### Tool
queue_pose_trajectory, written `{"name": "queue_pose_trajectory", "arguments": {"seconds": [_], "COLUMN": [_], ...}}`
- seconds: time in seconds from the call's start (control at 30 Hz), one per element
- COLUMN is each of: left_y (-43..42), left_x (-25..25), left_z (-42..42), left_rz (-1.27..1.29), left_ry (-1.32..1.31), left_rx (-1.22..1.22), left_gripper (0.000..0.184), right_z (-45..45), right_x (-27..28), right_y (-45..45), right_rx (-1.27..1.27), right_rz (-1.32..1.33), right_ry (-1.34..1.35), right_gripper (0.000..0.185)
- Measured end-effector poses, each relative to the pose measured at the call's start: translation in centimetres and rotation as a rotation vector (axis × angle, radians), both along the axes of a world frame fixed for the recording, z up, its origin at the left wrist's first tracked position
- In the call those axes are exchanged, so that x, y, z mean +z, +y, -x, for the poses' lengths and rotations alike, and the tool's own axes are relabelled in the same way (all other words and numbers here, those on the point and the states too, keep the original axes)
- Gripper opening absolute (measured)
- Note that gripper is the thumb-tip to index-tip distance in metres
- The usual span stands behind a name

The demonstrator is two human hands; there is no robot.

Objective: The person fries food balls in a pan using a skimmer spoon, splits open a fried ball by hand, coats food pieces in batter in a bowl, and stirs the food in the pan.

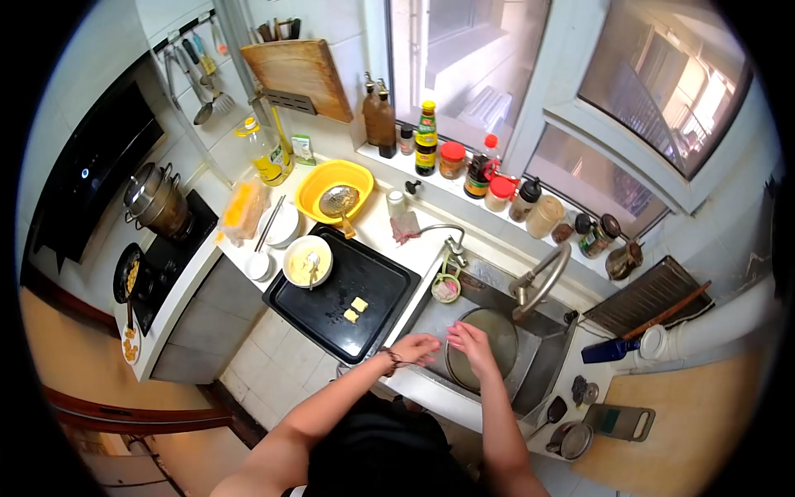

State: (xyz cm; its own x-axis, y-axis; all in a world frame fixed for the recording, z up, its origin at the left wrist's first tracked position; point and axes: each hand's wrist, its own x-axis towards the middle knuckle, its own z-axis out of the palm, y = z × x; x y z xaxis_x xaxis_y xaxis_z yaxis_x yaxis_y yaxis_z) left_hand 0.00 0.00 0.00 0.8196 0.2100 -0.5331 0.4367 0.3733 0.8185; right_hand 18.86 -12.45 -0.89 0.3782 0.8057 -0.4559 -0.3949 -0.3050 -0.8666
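Observation:
My left hand (416, 349), with a bracelet at the wrist, hovers over the near left edge of the sink (426, 369). Its fingers stretch to the right and hold nothing that I can see. Close beside it, my right hand (470, 341) is above a round basin (495, 331) in the sink, fingers loosely extended and apparently bare. On the left, a black baking tray (373, 273) bears two small pale yellow pieces (355, 310). A white bowl (296, 276) of pale yellow mash with a spoon (314, 267) stands at the tray's far left corner.
The tap (538, 286) arches over the sink's right side. A yellow basin (362, 178) holding a strainer (338, 201) stands behind the tray. Bottles and jars (451, 160) line the windowsill. At the left are a stove with a pan (128, 269) and a pot (157, 199); a grater (617, 421) lies at right.

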Motion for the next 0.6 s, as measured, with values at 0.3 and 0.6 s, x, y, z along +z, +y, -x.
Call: {"name": "queue_pose_trajectory", "arguments": {"seconds": [0.3,0.6], "left_y": [11.7,19.2], "left_x": [7.3,4.3], "left_z": [21.1,40.6], "left_rz": [0.219,0.254], "left_ry": [-0.154,-0.204], "left_rx": [0.567,0.862], "left_gripper": [0.037,0.038], "right_z": [9.6,10.0], "right_x": [7.8,2.7], "right_y": [26.0,43.9], "right_rx": [0.211,0.254], "right_rz": [0.075,0.249], "right_ry": [0.144,0.554], "right_gripper": [0.088,0.028]}}
